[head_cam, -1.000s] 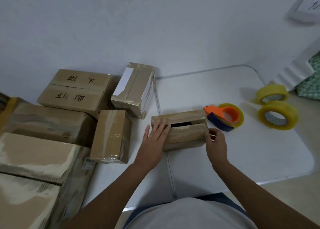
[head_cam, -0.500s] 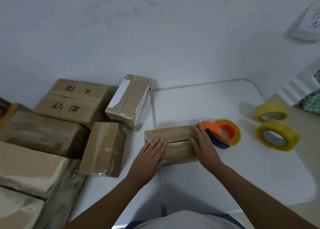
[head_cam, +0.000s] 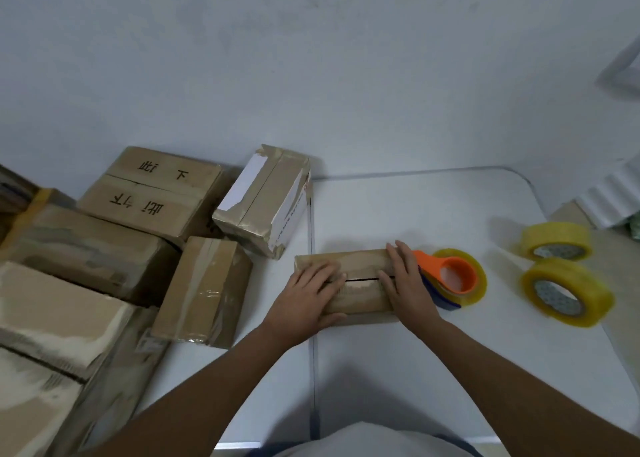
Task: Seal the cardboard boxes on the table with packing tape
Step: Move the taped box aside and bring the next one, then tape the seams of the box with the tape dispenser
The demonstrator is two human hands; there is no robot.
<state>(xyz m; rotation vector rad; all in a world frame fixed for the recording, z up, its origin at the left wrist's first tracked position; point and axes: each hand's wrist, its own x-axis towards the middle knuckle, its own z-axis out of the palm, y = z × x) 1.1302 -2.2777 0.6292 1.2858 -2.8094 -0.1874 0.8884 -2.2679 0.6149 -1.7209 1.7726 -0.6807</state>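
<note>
Both hands, left hand (head_cam: 308, 294) and right hand (head_cam: 407, 283), lie flat with straight fingers pressing shut the flaps of the small box (head_cam: 358, 283) mid-table (head_cam: 450, 370), seam apparently still untaped, so next move: grab the tape dispenser (head_cam: 450, 278) just right.

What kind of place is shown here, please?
Probably a small parcel-packing station: taped cardboard boxes stacked on a white folding table, a tape dispenser and spare rolls of yellow packing tape.
</note>
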